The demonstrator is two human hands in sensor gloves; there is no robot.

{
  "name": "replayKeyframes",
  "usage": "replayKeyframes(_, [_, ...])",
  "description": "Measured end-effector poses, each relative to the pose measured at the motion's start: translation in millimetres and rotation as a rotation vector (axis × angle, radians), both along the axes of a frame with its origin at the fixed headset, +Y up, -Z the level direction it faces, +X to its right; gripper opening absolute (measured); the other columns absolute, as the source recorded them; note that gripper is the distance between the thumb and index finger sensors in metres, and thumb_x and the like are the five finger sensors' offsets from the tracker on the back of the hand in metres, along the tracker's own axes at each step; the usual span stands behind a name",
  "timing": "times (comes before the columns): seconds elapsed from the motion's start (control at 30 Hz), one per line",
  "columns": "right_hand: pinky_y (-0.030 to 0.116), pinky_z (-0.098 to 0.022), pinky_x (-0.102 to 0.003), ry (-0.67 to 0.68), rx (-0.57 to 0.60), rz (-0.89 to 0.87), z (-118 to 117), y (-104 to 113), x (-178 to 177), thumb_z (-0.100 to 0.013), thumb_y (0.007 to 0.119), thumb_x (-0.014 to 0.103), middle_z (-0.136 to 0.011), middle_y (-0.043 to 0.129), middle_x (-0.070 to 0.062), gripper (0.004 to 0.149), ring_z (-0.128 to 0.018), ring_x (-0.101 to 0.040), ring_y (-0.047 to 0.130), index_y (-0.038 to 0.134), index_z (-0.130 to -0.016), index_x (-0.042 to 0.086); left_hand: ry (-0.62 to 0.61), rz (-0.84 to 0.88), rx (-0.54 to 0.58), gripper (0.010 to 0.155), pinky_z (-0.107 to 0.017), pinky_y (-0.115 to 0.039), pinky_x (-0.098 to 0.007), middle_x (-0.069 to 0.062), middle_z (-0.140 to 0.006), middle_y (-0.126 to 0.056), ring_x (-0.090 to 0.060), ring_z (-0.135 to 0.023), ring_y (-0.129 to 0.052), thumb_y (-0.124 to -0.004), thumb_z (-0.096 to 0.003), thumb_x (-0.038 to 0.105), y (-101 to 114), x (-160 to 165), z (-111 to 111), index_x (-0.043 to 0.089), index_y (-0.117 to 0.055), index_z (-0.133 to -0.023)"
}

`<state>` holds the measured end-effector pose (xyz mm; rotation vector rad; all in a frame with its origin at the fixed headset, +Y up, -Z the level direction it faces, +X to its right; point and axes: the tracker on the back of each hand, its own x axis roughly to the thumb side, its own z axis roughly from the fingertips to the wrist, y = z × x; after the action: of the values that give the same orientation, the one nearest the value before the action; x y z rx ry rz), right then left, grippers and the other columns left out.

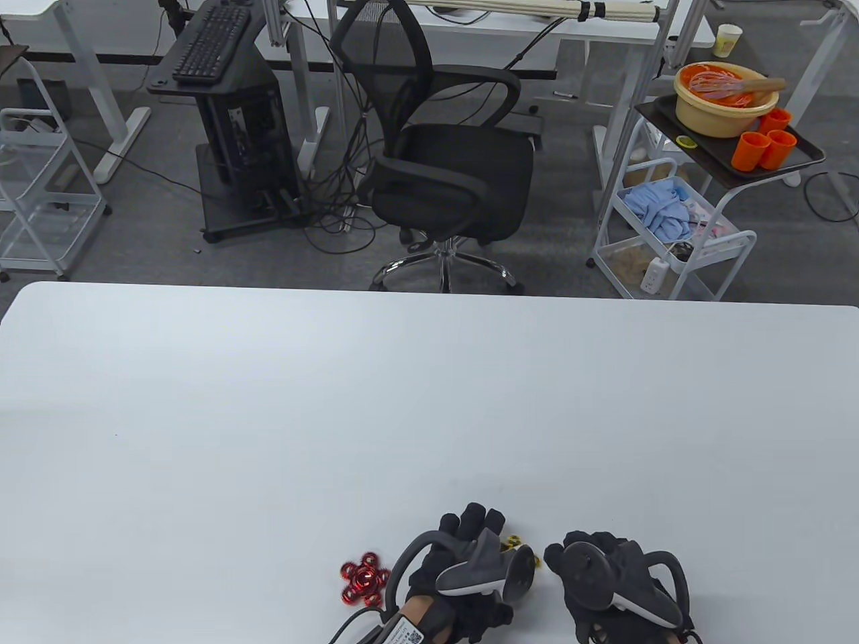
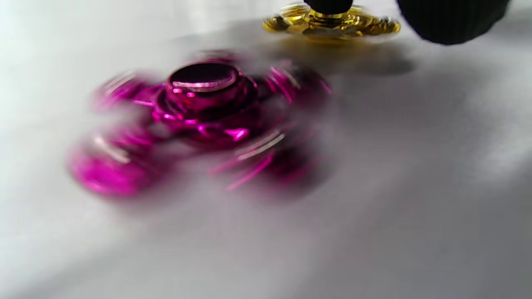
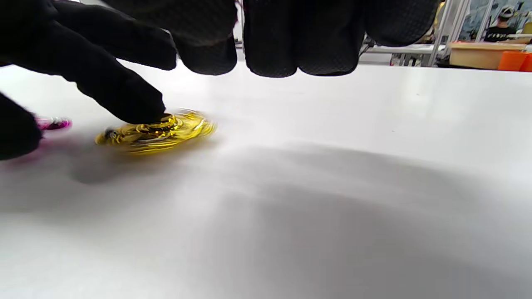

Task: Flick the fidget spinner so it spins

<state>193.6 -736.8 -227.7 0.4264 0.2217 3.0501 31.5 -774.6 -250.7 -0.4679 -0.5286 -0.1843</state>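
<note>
A gold fidget spinner (image 1: 522, 549) lies on the white table (image 1: 429, 402) between my two hands, mostly hidden in the table view. In the right wrist view it (image 3: 156, 131) is blurred with spin, and a fingertip of my left hand (image 3: 124, 95) presses on its hub. The left wrist view shows the same gold spinner (image 2: 332, 23) under that fingertip (image 2: 328, 4). A magenta spinner (image 1: 364, 580) lies just left of my left hand (image 1: 463, 537); its arms are blurred (image 2: 203, 120). My right hand (image 1: 584, 560) hovers right of the gold spinner and holds nothing; its fingers (image 3: 270, 41) hang above the table.
The near table edge is just below both hands. Beyond the far edge stand a black office chair (image 1: 443, 168) and a cart with an orange bowl (image 1: 725, 100) and cups.
</note>
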Motion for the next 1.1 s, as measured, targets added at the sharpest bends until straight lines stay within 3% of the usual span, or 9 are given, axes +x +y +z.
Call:
replayKeyframes(0.13, [0.055,-0.068,-0.065,-0.032,0.105,-0.032,0,-4,2,-0.05,0.067,0.026,-0.101,0.064,-0.016,0.043,-0.088,-0.048,0.067,0.066,-0.092,0.023,-0.009,0.089,0.025,0.084,-0.075,-0.019,-0.061,-0.01,-0.103,0.013,-0.038,-0.1,0.001,-0.063,-0.0358,0.065,17,-22,4,0.036,-0.013,-0.097])
replayKeyframes(0.3, [0.053,-0.068,-0.066,-0.042,0.14,-0.085,1,-3,5,-0.05,0.067,0.034,-0.103,0.06,-0.017,0.048,-0.09,-0.05,0.064,0.059,-0.096,0.021,0.034,0.227,0.098,0.088,-0.075,-0.02,-0.061,-0.011,-0.104,0.01,-0.039,-0.1,-0.002,-0.063,-0.036,0.065,45,-91,24,0.031,-0.011,-0.098])
replayKeyframes(0.4, [0.052,-0.069,-0.066,-0.031,0.141,-0.067,2,-4,4,-0.05,0.067,0.039,-0.104,0.057,-0.017,0.054,-0.091,-0.05,0.062,0.053,-0.098,0.02,0.095,0.231,0.115,0.09,-0.074,-0.022,-0.062,-0.013,-0.105,0.008,-0.041,-0.1,-0.003,-0.063,-0.0364,0.066,40,-145,36,0.027,-0.012,-0.099])
replayKeyframes(0.53, [0.052,-0.069,-0.066,-0.007,0.13,-0.078,5,-5,-3,-0.049,0.067,0.043,-0.105,0.056,-0.017,0.058,-0.091,-0.05,0.062,0.049,-0.099,0.019,0.2,0.234,0.109,0.091,-0.074,-0.023,-0.062,-0.014,-0.106,0.005,-0.042,-0.1,-0.005,-0.064,-0.0368,0.065,32,-192,42,0.021,-0.015,-0.099])
replayKeyframes(0.7, [0.05,-0.069,-0.067,-0.006,0.139,-0.061,6,-5,-7,-0.049,0.067,0.044,-0.106,0.054,-0.017,0.06,-0.092,-0.05,0.06,0.048,-0.1,0.019,0.252,0.177,0.145,0.091,-0.074,-0.025,-0.062,-0.014,-0.106,0.004,-0.042,-0.101,-0.007,-0.064,-0.0367,0.065,23,-215,44,0.02,-0.015,-0.099])
replayKeyframes(1.1, [0.05,-0.069,-0.067,-0.054,0.06,-0.11,4,-10,5,-0.049,0.066,0.045,-0.106,0.052,-0.018,0.062,-0.092,-0.05,0.059,0.046,-0.1,0.018,0.335,0.157,0.072,0.091,-0.074,-0.027,-0.061,-0.014,-0.107,0.002,-0.042,-0.101,-0.01,-0.063,-0.0372,0.064,15,-226,35,0.019,-0.014,-0.099])
